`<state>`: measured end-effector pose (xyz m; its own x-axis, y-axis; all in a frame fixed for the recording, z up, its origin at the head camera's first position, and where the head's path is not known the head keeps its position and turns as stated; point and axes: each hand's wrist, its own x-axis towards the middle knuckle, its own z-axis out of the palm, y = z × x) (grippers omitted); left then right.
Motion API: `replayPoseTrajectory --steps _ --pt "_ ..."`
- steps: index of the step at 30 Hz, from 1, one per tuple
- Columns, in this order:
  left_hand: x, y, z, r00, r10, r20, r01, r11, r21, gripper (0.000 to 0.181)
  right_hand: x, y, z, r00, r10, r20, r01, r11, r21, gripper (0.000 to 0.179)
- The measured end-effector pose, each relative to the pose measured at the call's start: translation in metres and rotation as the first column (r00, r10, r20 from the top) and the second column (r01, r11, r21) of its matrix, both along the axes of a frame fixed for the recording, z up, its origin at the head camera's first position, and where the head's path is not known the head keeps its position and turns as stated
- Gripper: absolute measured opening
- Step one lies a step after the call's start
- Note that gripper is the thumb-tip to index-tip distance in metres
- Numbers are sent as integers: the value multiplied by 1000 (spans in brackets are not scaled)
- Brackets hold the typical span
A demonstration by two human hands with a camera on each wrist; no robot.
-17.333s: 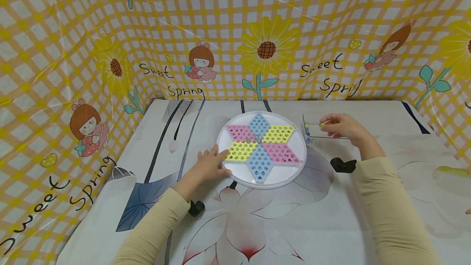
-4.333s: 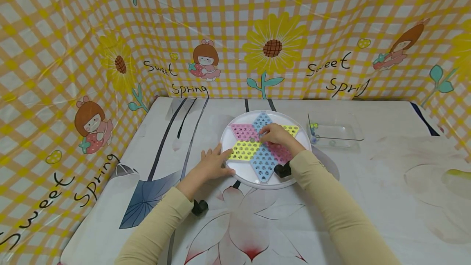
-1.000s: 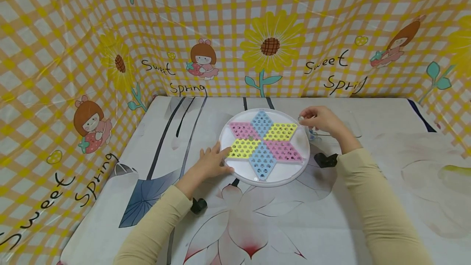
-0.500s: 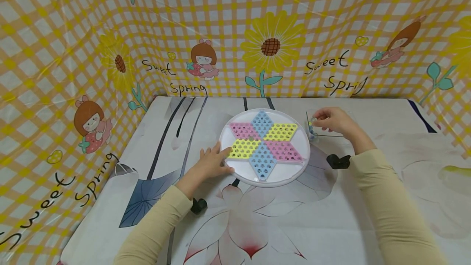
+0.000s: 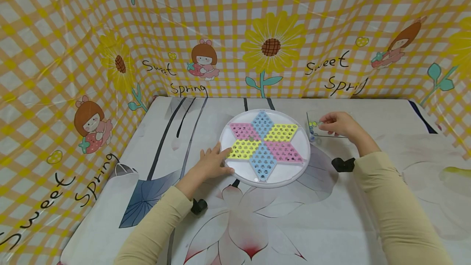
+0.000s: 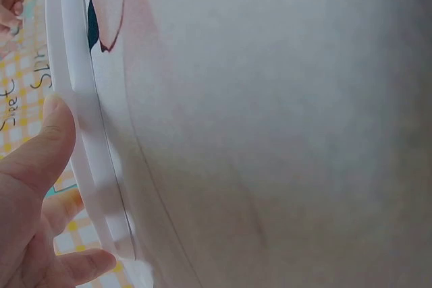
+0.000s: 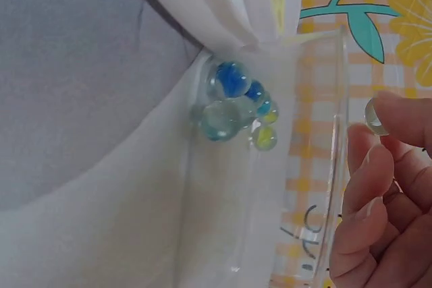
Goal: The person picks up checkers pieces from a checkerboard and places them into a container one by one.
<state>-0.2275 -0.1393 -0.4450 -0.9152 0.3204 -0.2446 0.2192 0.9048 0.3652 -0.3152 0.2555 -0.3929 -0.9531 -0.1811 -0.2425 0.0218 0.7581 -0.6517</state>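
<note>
A round white Chinese checkers board (image 5: 237, 171) with a pink, yellow and blue star of holes lies mid-table. My left hand (image 5: 211, 163) rests at its left rim, fingers spread; the left wrist view shows thumb and fingers (image 6: 57, 131) against the rim. To the board's right, my right hand (image 5: 340, 125) is over a clear plastic box (image 5: 324, 135). Thumb and forefinger pinch a clear marble (image 7: 375, 117), apart from the marbles below. Blue, yellow and clear marbles (image 7: 233, 79) cluster at one end of the box. One greenish marble (image 5: 251, 138) sits near the star's centre.
A white cloth printed with flowers (image 5: 243, 224) covers the table. Checked yellow cloth (image 5: 220, 19) hangs as walls behind and at the sides. Black camera mounts (image 5: 343, 165) stick out from both wrists near the tabletop.
About four seconds ago my right hand was at the board's centre. Since then it has moved right, past the board's edge, carrying the clear marble over the box. My left hand has stayed put.
</note>
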Motion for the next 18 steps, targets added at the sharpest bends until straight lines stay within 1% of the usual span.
replayPoseTrajectory --steps 9,14,18 --pt "0 -1 -1 1000 0 0 0 1000 3 73 -2 7 -5 999 -44 8 44 999 4 40" --pt "0 -1 -1 1000 4 7 -4 1000 1 73 -1 9 -4 999 -45 5 45 999 14 39" --pt "0 -1 -2 1000 2 0 -2 1000 6 73 -2 10 -6 999 -45 6 45 999 17 39"
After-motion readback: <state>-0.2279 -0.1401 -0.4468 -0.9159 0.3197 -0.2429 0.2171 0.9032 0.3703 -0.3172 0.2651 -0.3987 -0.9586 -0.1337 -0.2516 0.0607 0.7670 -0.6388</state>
